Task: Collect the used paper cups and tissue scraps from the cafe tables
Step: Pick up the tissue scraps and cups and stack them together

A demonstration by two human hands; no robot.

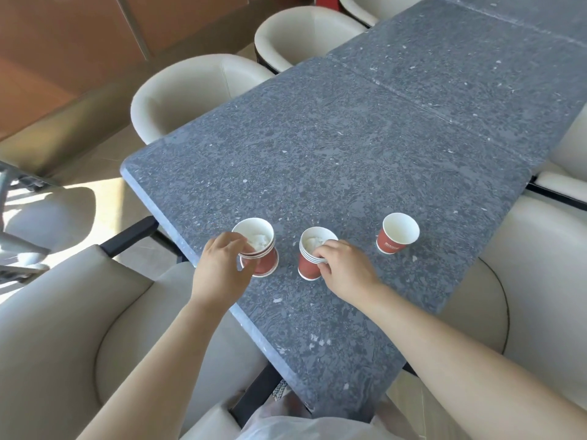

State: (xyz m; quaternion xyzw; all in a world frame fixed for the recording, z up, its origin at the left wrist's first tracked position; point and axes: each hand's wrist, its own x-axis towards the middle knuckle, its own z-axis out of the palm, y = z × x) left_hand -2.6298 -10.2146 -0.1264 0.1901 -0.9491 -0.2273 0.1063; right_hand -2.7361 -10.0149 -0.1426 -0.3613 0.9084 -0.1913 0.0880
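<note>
Two stacks of red paper cups stand on the grey speckled table [349, 147], near its front edge. My left hand [222, 265] grips the left stack [265, 262], whose top cup holds crumpled white tissue [259, 240]. The middle stack [308, 265], also with tissue [313, 241] inside, is held at its rim by my right hand [343, 265]. A single red cup [397, 235] stands upright and apart at the right, white inside and looking empty.
Cream upholstered chairs ring the table: one at the near left [63, 328], one at the right [540, 296], and more along the far left side [190, 90]. A second grey table [476, 58] adjoins at the back. Clear plastic [301, 427] shows at the bottom edge.
</note>
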